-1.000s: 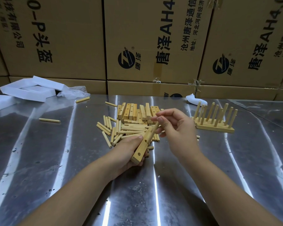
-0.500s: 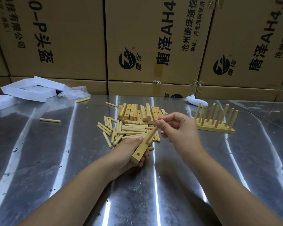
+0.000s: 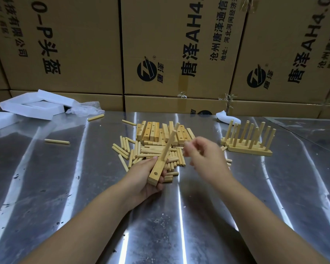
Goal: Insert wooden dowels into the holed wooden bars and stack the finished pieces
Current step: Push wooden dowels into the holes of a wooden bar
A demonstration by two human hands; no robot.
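The left hand (image 3: pixel 143 180) grips a holed wooden bar (image 3: pixel 157 171) by its middle and far part, fingers curled round it, and holds it just above the metal table (image 3: pixel 65 187) with its near end pointing toward the camera and one open hole showing there. A single dowel (image 3: pixel 169 143) stands up out of the bar's far part, leaning slightly right. The right hand (image 3: pixel 206 161) hovers just right of that dowel without touching it; it is smeared by motion blur, its fingers look loosely bent, and I cannot tell whether it holds anything. Behind the hands lies a heap of loose dowels (image 3: pixel 141 151), with a pile of unfilled bars (image 3: pixel 154 132) just beyond it. Finished pieces (image 3: pixel 248 141), with their pegs upright, sit stacked to the right. Two stray dowels (image 3: pixel 57 141) lie well apart on the left, near white foam blocks (image 3: pixel 36 105) and crumpled plastic wrap (image 3: pixel 86 109). Printed cardboard boxes (image 3: pixel 179 44) line the back.
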